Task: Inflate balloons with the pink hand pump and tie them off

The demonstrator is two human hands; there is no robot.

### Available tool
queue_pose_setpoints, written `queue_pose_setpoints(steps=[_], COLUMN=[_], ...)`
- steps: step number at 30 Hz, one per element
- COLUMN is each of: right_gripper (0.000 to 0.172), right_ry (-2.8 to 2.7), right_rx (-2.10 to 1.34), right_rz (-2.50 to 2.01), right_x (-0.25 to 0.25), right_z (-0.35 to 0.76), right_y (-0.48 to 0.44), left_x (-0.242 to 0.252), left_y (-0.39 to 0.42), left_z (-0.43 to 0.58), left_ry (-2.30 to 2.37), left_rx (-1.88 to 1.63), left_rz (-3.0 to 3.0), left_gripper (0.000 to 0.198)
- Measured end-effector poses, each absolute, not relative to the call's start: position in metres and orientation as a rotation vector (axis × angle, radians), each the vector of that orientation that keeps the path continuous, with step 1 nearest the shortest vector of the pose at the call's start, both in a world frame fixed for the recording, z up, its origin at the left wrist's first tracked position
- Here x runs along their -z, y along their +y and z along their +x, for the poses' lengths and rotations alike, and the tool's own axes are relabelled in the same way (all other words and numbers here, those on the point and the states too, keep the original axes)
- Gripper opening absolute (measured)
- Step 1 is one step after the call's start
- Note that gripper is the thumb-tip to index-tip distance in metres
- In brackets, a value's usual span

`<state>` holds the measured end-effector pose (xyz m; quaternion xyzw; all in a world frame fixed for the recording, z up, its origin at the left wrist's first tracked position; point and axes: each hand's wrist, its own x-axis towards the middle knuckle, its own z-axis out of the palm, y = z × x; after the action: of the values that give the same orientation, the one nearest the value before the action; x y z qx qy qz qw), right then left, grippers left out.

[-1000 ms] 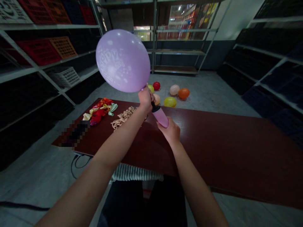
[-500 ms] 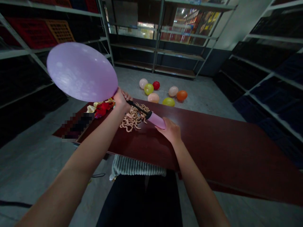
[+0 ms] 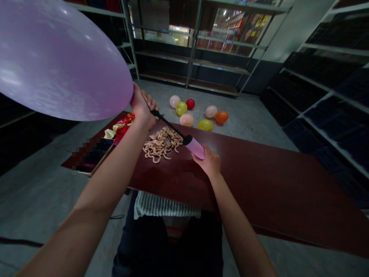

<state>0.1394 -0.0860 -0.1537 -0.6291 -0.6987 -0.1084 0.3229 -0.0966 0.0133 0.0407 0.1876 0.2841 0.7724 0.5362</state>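
Observation:
A large purple balloon (image 3: 66,65) fills the upper left, partly cut off by the frame edge. My left hand (image 3: 142,105) is closed around its neck, where it meets the black nozzle end of a hand pump. The pink barrel of the balloon pump (image 3: 196,148) is gripped at its lower end by my right hand (image 3: 209,161), with the black rod (image 3: 172,127) extended between the two hands. Below the rod, a heap of beige curly strips (image 3: 163,143) lies on the dark red table (image 3: 259,181).
Left of the heap are uninflated balloons (image 3: 119,129) in red and cream, and a tablet-like dark object (image 3: 96,156), partly blurred out. Several inflated balloons (image 3: 186,119) rest on the floor beyond the table. Metal shelves (image 3: 190,61) stand behind; a ribbed grey-green cloth (image 3: 164,204) covers my lap.
The purple balloon has grown much larger and spreads past the left and top edges. My left hand has moved up and left slightly; my right hand holds the barrel slightly lower.

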Motion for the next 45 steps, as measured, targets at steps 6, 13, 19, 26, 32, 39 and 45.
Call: queue_pose_setpoints(steps=[6,13,19,26,32,39,45], right_gripper=[0.042,0.041,0.045,0.047,0.042,0.044,0.047], right_ry=[-1.706,-1.548,-1.524,-1.728,-1.891,-2.017,-2.029], right_rx=[0.171,0.037,0.061,0.157,0.24,0.361,0.367], right_rz=[-1.698,-1.781,-1.859,-1.785,-1.688,-1.563,-1.504], right_x=[0.153,0.149,0.143,0.146,0.142,0.147,0.151], right_z=[0.141,0.143,0.141,0.135,0.132,0.13,0.131], right_y=[-0.083,-0.081,-0.083,-0.084,-0.091,-0.09,-0.086], left_x=[-0.052,-0.01,0.001,0.006,0.002,-0.001,-0.014], left_y=[0.026,0.016,0.012,0.014,0.018,0.007,0.0], left_z=[-0.037,0.053,0.06,-0.002,-0.066,-0.148,-0.149], left_ry=[0.72,0.722,0.738,0.841,0.823,0.736,0.722], left_rx=[-1.766,-1.623,-1.599,-1.567,-1.612,-1.718,-1.749], left_rz=[0.615,0.625,0.449,0.483,0.374,0.269,0.321], left_gripper=[0.056,0.051,0.051,0.054,0.054,0.056,0.056])
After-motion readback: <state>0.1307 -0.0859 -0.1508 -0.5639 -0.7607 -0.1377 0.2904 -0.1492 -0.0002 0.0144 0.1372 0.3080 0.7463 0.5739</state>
